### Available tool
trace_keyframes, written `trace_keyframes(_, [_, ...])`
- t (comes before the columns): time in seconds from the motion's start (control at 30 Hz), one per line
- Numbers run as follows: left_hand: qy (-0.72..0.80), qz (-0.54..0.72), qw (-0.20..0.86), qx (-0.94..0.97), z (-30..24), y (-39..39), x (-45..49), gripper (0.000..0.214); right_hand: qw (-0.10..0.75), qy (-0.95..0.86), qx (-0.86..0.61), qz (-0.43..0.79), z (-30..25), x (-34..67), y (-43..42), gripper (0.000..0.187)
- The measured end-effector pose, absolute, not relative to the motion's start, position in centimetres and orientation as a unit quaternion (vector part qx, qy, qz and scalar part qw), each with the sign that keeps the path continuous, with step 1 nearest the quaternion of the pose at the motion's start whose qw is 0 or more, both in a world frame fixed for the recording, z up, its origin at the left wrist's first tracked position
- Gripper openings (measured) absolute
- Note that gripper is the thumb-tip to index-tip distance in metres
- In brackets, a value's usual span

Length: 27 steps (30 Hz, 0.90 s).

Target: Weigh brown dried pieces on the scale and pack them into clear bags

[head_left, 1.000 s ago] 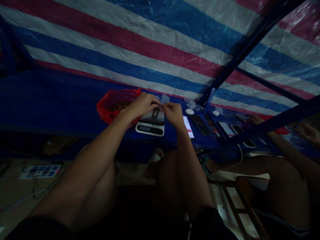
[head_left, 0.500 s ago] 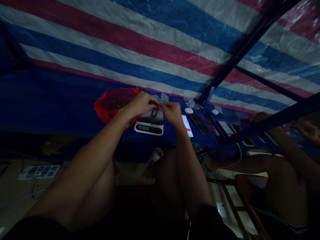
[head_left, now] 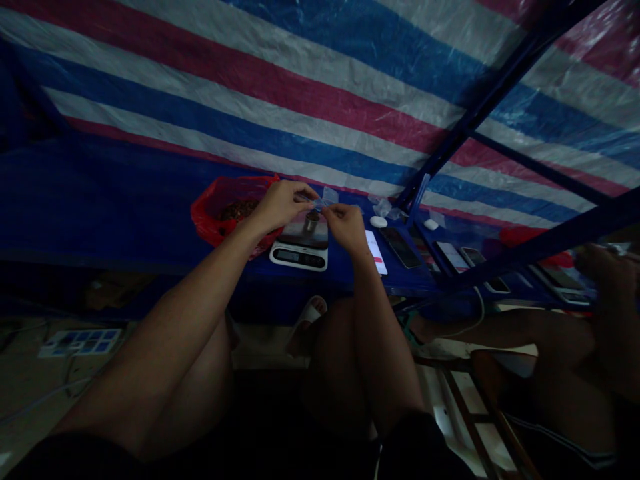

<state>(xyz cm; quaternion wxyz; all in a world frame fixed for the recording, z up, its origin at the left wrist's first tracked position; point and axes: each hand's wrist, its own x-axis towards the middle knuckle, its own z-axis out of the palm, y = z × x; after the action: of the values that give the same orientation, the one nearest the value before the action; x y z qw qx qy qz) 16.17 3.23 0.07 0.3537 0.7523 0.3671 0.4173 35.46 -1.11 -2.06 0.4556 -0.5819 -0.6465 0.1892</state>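
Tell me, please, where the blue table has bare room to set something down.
Bare blue table lies left of the red plastic bag; a narrow strip runs in front of the kitchen scale. Right of the right hand, phones and a white card crowd it.

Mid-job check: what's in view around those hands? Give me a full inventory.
clear plastic bag: one, transparent, between the hands above the scale
digital scale: one, white, on the blue table
metal cup: one, silver, on the scale
red plastic bag: one, red, left of the scale, holding brown pieces
round items: two, white, right of the scale
phones: several, dark, right of the scale
striped tarp: one, red, white and blue, behind the table
co-worker's hand: one, far right
left hand: one, pinching the clear plastic bag
right hand: one, pinching the clear plastic bag
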Motion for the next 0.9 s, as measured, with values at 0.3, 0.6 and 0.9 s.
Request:
trace_keyframes(0.3, [0.387,0.435,0.373,0.722,-0.18,3.22,16.16,0.021,0.455,-0.637,-0.592,0.191,-2.09,35.39,-1.28,0.028])
trace_keyframes(0.6, [0.382,0.437,0.368,0.727,-0.26,3.25,15.73,0.021,0.458,-0.642,-0.586,0.187,-2.15,35.54,-1.19,0.025])
trace_keyframes(0.9, [0.359,0.45,0.374,0.727,-0.64,2.7,16.39,0.018,0.464,-0.638,-0.582,0.2,-2.26,35.42,-1.17,0.024])
